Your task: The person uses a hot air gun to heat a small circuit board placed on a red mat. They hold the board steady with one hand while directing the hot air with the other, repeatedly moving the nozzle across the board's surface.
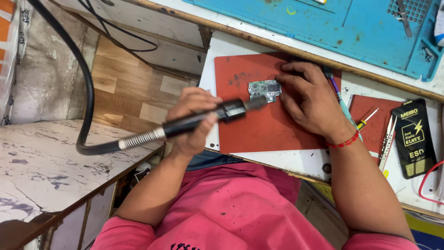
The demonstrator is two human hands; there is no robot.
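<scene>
Your left hand (196, 121) is wrapped tight around a black hot-air wand (203, 119), its nozzle aimed at the small green circuit board (264, 90). Your right hand (311, 99) lies flat, fingers together, its fingertips pressing the board's right edge against the red mat (259, 129). The wand's thick black hose (85, 111) loops away to the left over the marble counter (37, 157). Just right of your wrist sit tweezers (386, 141), a small screwdriver (367, 119) and a black packet (414, 138). Beyond the mat lies a blue work mat (323, 28), its recessed compartments holding small tools
</scene>
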